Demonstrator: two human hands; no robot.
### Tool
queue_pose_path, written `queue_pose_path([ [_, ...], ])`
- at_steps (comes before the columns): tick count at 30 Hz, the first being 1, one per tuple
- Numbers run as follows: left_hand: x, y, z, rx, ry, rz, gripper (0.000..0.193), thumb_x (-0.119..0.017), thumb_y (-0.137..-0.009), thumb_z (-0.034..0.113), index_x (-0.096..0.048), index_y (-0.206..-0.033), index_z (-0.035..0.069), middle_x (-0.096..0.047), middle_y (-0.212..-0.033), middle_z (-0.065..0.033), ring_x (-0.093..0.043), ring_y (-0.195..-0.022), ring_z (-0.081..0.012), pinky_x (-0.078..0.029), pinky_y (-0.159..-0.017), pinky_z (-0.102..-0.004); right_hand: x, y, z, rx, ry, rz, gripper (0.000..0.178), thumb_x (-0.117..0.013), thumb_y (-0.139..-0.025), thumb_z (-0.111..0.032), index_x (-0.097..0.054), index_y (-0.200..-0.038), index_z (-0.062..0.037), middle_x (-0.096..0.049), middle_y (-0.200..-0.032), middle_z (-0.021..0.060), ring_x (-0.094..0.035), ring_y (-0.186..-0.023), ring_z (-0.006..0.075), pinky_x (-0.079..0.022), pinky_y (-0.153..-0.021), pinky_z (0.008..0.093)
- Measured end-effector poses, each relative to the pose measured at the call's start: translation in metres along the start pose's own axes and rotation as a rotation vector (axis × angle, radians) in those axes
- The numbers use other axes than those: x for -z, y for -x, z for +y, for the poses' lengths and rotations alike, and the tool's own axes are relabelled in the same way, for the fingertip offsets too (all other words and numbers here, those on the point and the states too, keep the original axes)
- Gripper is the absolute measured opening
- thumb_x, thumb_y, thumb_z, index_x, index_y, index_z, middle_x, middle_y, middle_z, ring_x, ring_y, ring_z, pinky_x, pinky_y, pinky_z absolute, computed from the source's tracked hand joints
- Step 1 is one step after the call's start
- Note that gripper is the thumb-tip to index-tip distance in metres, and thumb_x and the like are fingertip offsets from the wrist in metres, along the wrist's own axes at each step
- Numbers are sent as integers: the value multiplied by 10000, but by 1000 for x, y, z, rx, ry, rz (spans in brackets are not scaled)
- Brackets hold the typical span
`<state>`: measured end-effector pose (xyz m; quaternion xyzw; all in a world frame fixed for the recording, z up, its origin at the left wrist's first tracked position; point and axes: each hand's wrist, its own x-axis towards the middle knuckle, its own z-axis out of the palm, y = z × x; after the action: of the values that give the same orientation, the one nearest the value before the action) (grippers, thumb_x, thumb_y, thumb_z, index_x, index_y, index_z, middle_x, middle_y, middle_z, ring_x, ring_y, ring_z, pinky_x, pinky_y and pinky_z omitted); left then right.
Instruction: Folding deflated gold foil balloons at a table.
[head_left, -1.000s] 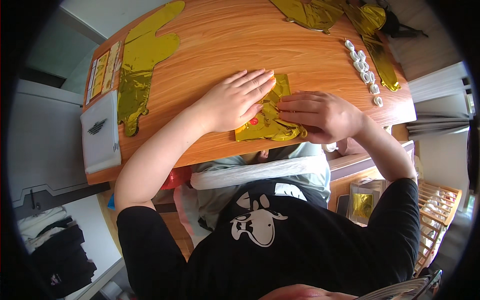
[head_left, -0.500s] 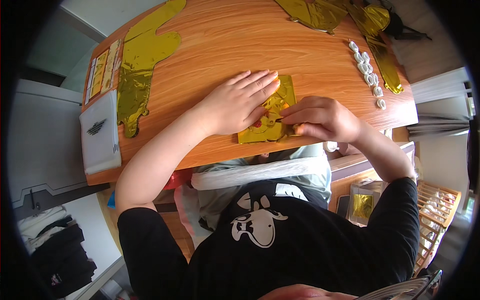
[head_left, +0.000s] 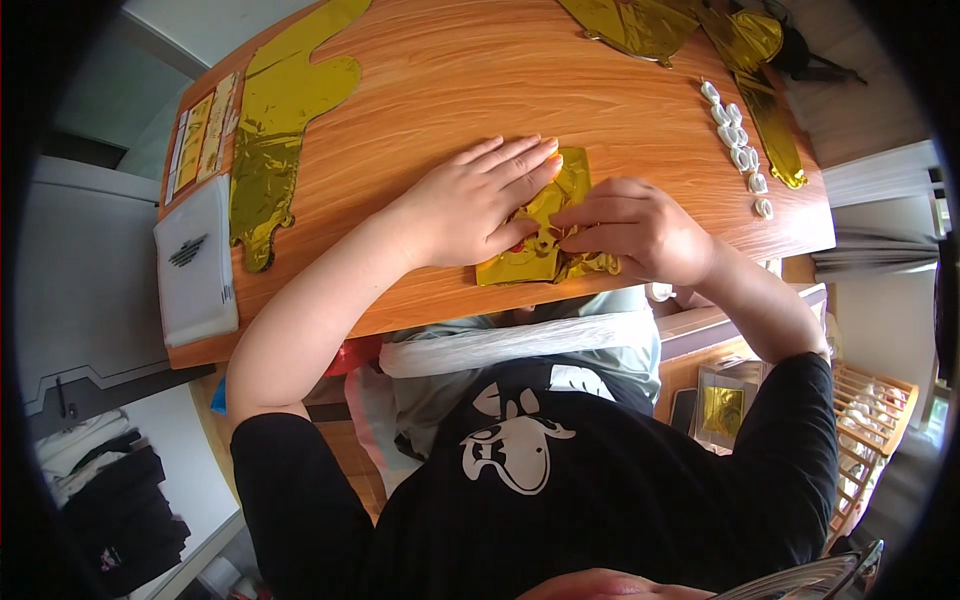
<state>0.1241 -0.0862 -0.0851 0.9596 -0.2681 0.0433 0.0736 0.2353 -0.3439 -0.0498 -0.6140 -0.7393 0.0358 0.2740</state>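
Note:
A folded gold foil balloon [head_left: 522,265] with a small patch of red print lies near the table's front edge. My left hand [head_left: 470,205] rests flat across its left part, fingers stretched out and pressing it to the wood. At its right side my right hand [head_left: 640,230] has the fingers drawn together in a pinch on the foil. A crumpled flap of the foil sticks out below those fingers. Both hands cover much of the balloon.
Flat gold foil balloons lie at the far left [head_left: 275,110] and far right [head_left: 640,30]. White coiled ribbons [head_left: 740,150] stand in rows on the right. At the left edge are printed cards [head_left: 200,135] and a stack of clear bags [head_left: 190,285]. White film [head_left: 520,345] lies across my lap.
My right hand has shifted slightly up and left over the balloon, and the crumpled flap under its fingers now shows more. The left hand stays in place.

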Motion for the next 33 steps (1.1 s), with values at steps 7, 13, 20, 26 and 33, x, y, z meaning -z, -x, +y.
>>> queue_pose_path([
  [7,-1,2,0,-11,-30,16,714,-464,-1074,475,-271,-1631,72,-273,-1701,-130,-251,-1578,-275,-221,-1287,-452,-3,2,7,-147,-160,-5,225,-802,-835,-111,-762,-1040,-26,-754,-1084,120,-698,-1015,317,-560,-878,423],
  [13,0,2,4,-1,16,46,680,-488,-1063,408,-306,-1614,54,-301,-1687,-137,-280,-1565,-287,-223,-1286,-461,-8,-13,2,-190,-149,184,108,-697,-926,-20,-737,-1023,5,-730,-1004,147,-701,-867,322,-557,-837,411],
  [20,-2,2,1,-9,-34,48,611,-441,-1070,296,-316,-1607,33,-315,-1678,-152,-298,-1557,-287,-230,-1284,-461,-12,-26,0,-463,-166,119,166,-695,-963,-93,-718,-1107,-14,-714,-970,153,-705,-845,319,-567,-780,369],
  [26,-5,5,-4,-5,46,89,646,-423,-1077,288,-235,-1632,17,-282,-1687,-182,-298,-1557,-300,-223,-1289,-452,-10,-31,-6,-498,-147,67,277,-715,-958,-114,-663,-1222,-45,-727,-1000,161,-729,-892,335,-583,-806,393],
  [33,2,5,-7,22,269,107,821,-461,-1073,485,-136,-1644,-8,-270,-1685,-206,-298,-1554,-316,-213,-1292,-452,-19,-29,-4,-503,-88,122,414,-757,-926,-122,-588,-1296,-45,-680,-1101,163,-693,-985,351,-575,-844,395],
])
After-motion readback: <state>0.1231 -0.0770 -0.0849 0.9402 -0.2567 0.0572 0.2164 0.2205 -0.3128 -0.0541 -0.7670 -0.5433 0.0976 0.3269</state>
